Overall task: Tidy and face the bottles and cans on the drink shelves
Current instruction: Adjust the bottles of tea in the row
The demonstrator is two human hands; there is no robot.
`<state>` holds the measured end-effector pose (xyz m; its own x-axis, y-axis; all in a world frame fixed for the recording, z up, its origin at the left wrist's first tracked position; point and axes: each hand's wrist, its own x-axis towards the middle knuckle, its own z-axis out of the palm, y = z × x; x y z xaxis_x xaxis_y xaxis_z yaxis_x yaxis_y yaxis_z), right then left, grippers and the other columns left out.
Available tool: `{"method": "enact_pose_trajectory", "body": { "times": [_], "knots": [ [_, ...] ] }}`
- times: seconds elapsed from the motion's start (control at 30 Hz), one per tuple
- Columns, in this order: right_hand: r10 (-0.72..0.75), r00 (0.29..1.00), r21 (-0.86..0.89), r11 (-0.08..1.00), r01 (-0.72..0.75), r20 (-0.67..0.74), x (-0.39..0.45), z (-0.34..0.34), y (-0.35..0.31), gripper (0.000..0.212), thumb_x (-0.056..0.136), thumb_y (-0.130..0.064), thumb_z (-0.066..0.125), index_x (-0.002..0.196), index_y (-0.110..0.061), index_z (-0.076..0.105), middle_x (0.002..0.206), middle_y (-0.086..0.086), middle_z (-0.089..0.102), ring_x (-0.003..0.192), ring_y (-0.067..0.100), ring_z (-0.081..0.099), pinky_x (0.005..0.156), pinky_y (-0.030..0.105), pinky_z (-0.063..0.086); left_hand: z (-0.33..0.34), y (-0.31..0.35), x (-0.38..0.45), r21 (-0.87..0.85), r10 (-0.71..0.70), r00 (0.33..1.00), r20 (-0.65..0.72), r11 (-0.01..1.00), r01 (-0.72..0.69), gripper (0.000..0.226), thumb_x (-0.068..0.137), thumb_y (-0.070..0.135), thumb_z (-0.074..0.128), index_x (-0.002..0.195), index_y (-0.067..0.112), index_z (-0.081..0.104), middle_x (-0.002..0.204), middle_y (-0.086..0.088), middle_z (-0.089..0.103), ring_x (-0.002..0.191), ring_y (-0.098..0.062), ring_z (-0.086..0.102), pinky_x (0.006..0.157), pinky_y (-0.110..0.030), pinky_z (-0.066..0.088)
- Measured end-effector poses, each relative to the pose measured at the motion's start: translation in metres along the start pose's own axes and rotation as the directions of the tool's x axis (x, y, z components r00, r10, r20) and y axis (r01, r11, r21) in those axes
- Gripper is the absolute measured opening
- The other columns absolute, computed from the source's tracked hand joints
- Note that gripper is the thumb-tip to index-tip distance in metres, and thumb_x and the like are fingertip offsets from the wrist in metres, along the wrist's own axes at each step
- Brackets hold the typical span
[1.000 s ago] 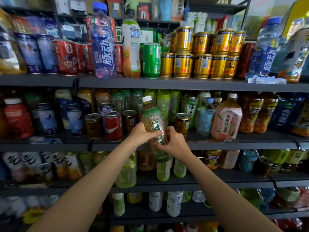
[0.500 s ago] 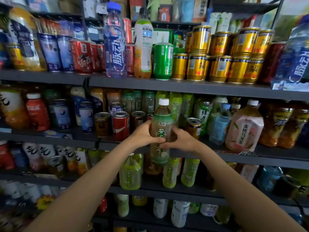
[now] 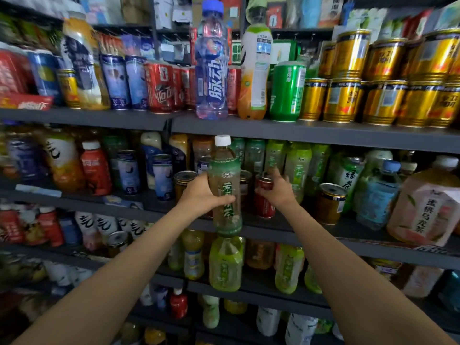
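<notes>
Gripping tea bottle [image 3: 225, 192] in left hand [image 3: 201, 197]

Greens, golds and reds on my dark grey shelves [image 3: 311, 133]

My tea bottle [image 3: 225, 188] has a white cap, green label and pale brown drink; gold cans [image 3: 388, 103] with dark bands; one green can [image 3: 286, 93]; red can [image 3: 264, 197]; blue-capped, blue-labelled bottle [image 3: 211, 70].

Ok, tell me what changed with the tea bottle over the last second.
The right hand let go of the tea bottle and reached to the red can behind it. The bottle went from tilted to upright, label facing out. The left hand keeps its grip.
</notes>
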<state>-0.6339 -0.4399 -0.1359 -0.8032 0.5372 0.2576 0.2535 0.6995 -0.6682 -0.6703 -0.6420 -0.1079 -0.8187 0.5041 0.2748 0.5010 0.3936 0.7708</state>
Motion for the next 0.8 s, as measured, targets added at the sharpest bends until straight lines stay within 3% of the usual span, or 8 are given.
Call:
{"method": "enact_pose_trajectory", "body": {
  "times": [0.17,0.3,0.33,0.4,0.5,0.57,0.7,0.8],
  "knots": [
    [0.07,0.991,-0.057,0.995,-0.076,-0.113,-0.004,-0.004,0.003,0.059,0.083,-0.023,0.069,0.132,-0.012,0.038,0.132,0.018,0.048,0.121,0.037,0.041,0.097,0.04,0.039,0.001,-0.005,0.007,0.05,0.035,0.997,0.064,0.998,-0.038,0.053,0.07,0.031,0.08,0.115,0.019,0.054,0.117,0.001,0.062,0.11,-0.018,0.056,0.094,-0.035,0.047],
    [0.176,0.969,-0.243,0.946,-0.215,-0.171,-0.008,-0.021,0.006,0.067,0.084,-0.029,0.067,0.138,-0.012,0.031,0.144,0.025,0.029,0.133,0.042,0.028,0.107,0.045,0.03,0.002,-0.004,0.007,0.061,0.054,0.995,0.08,0.996,-0.059,0.054,0.068,0.034,0.08,0.115,0.02,0.057,0.115,0.001,0.064,0.109,-0.019,0.057,0.094,-0.036,0.047],
    [0.141,0.967,-0.383,0.898,-0.216,-0.212,-0.008,-0.021,0.001,0.069,0.084,-0.034,0.066,0.139,-0.012,0.03,0.147,0.028,0.022,0.137,0.043,0.02,0.112,0.046,0.022,0.001,-0.004,0.008,0.066,0.044,0.996,0.083,0.997,-0.05,0.054,0.069,0.035,0.08,0.115,0.02,0.057,0.116,0.001,0.063,0.109,-0.019,0.056,0.094,-0.037,0.047],
    [-0.067,0.976,-0.537,0.842,-0.056,-0.206,-0.004,-0.01,-0.015,0.066,0.087,-0.035,0.062,0.14,-0.011,0.031,0.151,0.027,0.015,0.142,0.04,0.008,0.116,0.045,0.009,0.001,-0.004,0.01,0.089,0.023,0.997,0.073,0.996,-0.03,0.059,0.068,0.037,0.08,0.119,0.019,0.055,0.118,0.001,0.062,0.111,-0.019,0.056,0.094,-0.036,0.047],
    [-0.188,0.98,-0.426,0.883,0.198,0.067,0.014,0.027,-0.038,0.056,0.09,-0.015,0.056,0.141,-0.019,0.035,0.148,0.016,0.032,0.142,0.033,0.014,0.115,0.039,0.017,-0.002,-0.005,0.013,0.129,0.004,0.999,0.043,0.992,-0.009,0.062,0.067,0.037,0.08,0.12,0.019,0.053,0.119,0.001,0.062,0.112,-0.019,0.056,0.092,-0.032,0.046],
    [-0.071,0.981,-0.358,0.924,0.134,0.182,0.027,0.044,-0.039,0.051,0.092,-0.012,0.05,0.141,-0.019,0.037,0.146,0.013,0.035,0.14,0.033,0.02,0.113,0.039,0.022,-0.003,-0.004,0.013,0.135,0.0,0.999,0.045,0.991,-0.006,0.06,0.068,0.036,0.08,0.118,0.02,0.054,0.118,0.001,0.062,0.111,-0.019,0.056,0.093,-0.033,0.047],
    [-0.016,0.991,-0.282,0.958,0.054,0.136,0.046,0.055,-0.029,0.045,0.091,-0.008,0.05,0.132,-0.024,0.038,0.139,0.014,0.042,0.126,0.032,0.043,0.103,0.037,0.035,-0.002,-0.004,0.015,0.13,-0.005,0.999,0.038,0.991,0.0,0.06,0.068,0.034,0.08,0.12,0.019,0.053,0.12,0.0,0.062,0.112,-0.019,0.056,0.095,-0.037,0.047],
    [-0.014,0.995,-0.184,0.982,0.032,0.095,0.046,0.051,-0.032,0.037,0.089,-0.006,0.055,0.123,-0.012,0.041,0.121,0.012,0.058,0.113,0.03,0.056,0.088,0.031,0.044,-0.001,-0.003,0.016,0.135,-0.002,0.999,0.042,0.991,-0.003,0.057,0.07,0.034,0.08,0.118,0.02,0.053,0.119,0.0,0.062,0.111,-0.018,0.057,0.094,-0.035,0.047]
  ]
}}
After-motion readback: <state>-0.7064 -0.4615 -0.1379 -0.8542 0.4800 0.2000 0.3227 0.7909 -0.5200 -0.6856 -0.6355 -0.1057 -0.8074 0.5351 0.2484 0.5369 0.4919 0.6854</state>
